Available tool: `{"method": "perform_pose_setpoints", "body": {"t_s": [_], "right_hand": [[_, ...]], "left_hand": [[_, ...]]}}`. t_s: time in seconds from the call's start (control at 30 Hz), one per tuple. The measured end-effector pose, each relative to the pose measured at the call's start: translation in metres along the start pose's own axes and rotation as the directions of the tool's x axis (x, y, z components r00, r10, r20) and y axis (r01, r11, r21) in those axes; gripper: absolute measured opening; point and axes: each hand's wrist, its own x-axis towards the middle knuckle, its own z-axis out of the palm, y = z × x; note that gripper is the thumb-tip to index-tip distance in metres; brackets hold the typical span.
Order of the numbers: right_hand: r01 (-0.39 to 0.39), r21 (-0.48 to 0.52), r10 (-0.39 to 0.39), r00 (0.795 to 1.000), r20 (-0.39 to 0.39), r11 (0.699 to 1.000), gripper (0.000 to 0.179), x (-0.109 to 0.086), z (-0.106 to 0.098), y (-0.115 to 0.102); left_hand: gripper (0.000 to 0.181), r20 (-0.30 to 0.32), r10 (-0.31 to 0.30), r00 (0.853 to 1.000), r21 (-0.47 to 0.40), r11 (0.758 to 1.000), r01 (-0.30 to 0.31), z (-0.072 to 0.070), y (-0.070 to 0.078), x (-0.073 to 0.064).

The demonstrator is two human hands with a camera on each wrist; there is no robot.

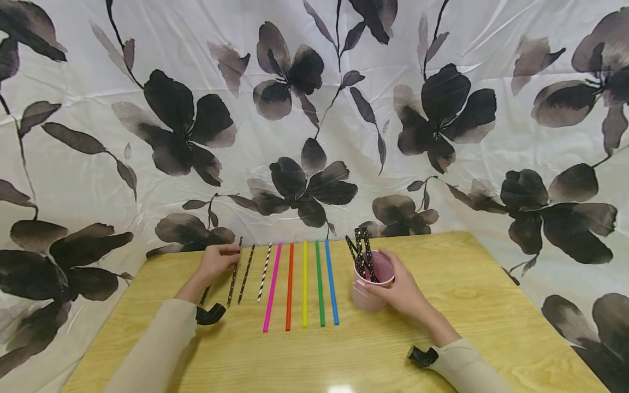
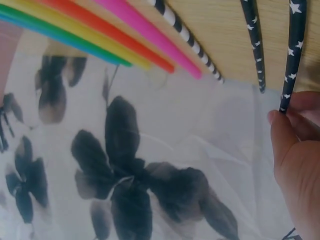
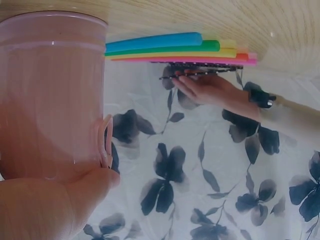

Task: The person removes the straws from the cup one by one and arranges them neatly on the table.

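My left hand pinches the far end of a black paper straw with white stars between thumb and fingers. To its right lie a second star-patterned black straw and a black-and-white striped straw. Another dark straw is partly hidden beneath the left wrist. My right hand grips a pink cup round its side, thumb close to the small handle. Several black straws with white dots stand leaning inside the cup, tops above the rim.
Between the hands, a row of plastic straws lies on the wooden table: magenta, red, yellow, green and blue. A floral cloth hangs behind the table's far edge.
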Motion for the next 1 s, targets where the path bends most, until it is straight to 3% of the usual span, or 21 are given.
{"method": "perform_pose_setpoints", "body": {"t_s": [0.33,0.6,0.8,1.0], "right_hand": [[0.014,-0.002,-0.014,1.0,0.009,1.0,0.088,-0.002,0.001,0.001],[0.009,0.043,-0.009,1.0,0.0,0.999,0.084,-0.006,-0.006,-0.028],[-0.012,0.006,0.012,1.0,0.004,1.0,0.089,-0.003,-0.001,-0.005],[-0.01,-0.005,0.01,1.0,-0.014,1.0,0.089,-0.001,0.003,0.006]], "left_hand": [[0.029,0.026,0.009,1.0,0.084,0.996,-0.011,-0.002,-0.01,0.008],[0.03,0.039,-0.012,0.999,0.099,0.995,0.008,0.0,-0.01,0.013],[0.032,0.045,-0.045,0.998,0.08,0.996,0.041,0.003,-0.011,0.012],[0.034,0.037,-0.011,0.999,0.086,0.996,0.008,0.004,-0.015,0.014]]}}
